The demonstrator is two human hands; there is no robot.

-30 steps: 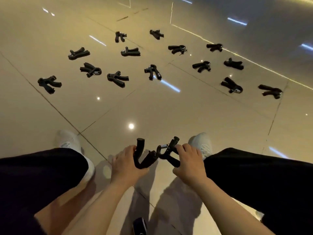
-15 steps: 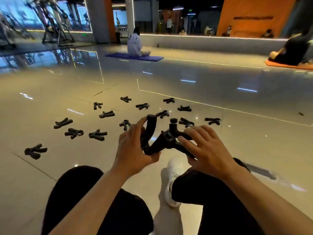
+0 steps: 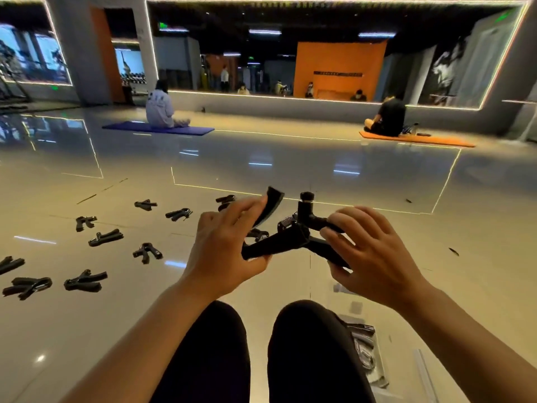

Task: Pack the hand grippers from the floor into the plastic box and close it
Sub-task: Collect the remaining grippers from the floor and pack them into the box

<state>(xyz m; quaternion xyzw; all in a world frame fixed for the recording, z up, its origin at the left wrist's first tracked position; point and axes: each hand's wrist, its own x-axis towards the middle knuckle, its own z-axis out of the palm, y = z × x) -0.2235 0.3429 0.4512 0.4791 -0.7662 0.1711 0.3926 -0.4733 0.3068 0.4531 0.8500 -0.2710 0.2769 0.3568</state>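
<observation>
I hold two black hand grippers in front of me, above my knees. My left hand (image 3: 223,248) grips one hand gripper (image 3: 268,209) by its handles. My right hand (image 3: 374,254) pinches the other hand gripper (image 3: 308,225), whose spring and knob point up; the two grippers touch in the middle. Several more black hand grippers (image 3: 106,237) lie spread on the glossy floor to the left. A clear plastic box (image 3: 364,353) with dark items inside lies on the floor by my right leg, partly hidden.
My legs in black trousers (image 3: 209,350) fill the lower middle. A person sits on a blue mat (image 3: 158,128) far left, another on an orange mat (image 3: 418,138) far right. A low ledge and mirrored wall stand at the back.
My view has tilted up from the floor to the room. Both hands rose with the two grippers and now hold them higher, over my knees.
</observation>
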